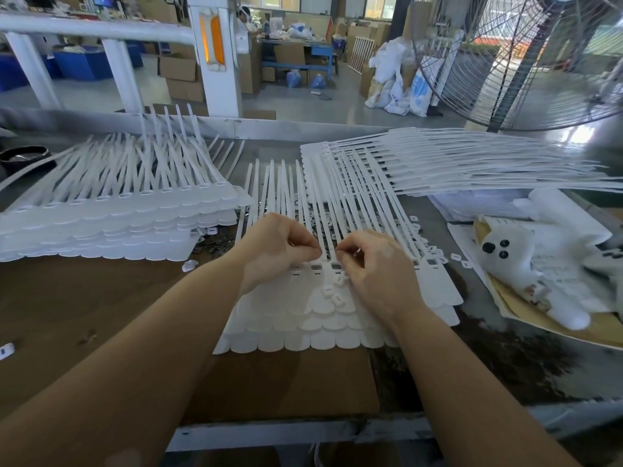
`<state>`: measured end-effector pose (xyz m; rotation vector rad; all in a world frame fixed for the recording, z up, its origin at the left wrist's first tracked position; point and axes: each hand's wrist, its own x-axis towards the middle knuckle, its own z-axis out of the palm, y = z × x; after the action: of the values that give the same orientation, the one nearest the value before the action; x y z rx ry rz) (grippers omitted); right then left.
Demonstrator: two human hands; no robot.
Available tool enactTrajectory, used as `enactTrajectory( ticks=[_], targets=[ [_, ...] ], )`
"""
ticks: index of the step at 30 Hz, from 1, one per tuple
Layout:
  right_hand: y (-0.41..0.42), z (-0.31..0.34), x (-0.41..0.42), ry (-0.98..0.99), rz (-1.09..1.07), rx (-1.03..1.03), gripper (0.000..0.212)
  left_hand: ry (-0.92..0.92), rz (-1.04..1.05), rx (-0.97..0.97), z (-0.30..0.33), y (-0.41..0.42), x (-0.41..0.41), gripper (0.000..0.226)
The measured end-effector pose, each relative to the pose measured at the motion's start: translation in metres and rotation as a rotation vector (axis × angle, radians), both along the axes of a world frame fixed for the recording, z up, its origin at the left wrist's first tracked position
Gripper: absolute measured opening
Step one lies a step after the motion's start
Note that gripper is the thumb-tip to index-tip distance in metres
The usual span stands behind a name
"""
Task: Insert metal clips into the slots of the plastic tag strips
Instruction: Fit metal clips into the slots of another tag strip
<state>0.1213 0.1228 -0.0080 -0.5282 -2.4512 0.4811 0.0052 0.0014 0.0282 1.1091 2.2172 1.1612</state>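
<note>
At the bench's middle, both hands work over the top strip (337,298), which lies on a stack between two other piles. The left hand (279,247) and right hand (371,264) each pinch something small; a clip (356,252) glints in the right. Best to square the clip over an open slot (335,266), then press straight down. No legible writing anywhere.

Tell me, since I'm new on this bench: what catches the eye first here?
Both hands, left hand and right hand, meet with curled fingers over the white tag strips at centre. Taller strip stacks lie left, and a big fan stands upper right.
</note>
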Motion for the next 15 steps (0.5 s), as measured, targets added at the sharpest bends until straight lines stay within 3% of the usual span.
enactTrajectory(
  ticks=[15],
  targets=[
    [0.0,0.0,0.0,0.014,0.001,-0.014,0.005,-0.02,0.016,-0.108,0.001,0.012,-0.003,0.013]
  ],
)
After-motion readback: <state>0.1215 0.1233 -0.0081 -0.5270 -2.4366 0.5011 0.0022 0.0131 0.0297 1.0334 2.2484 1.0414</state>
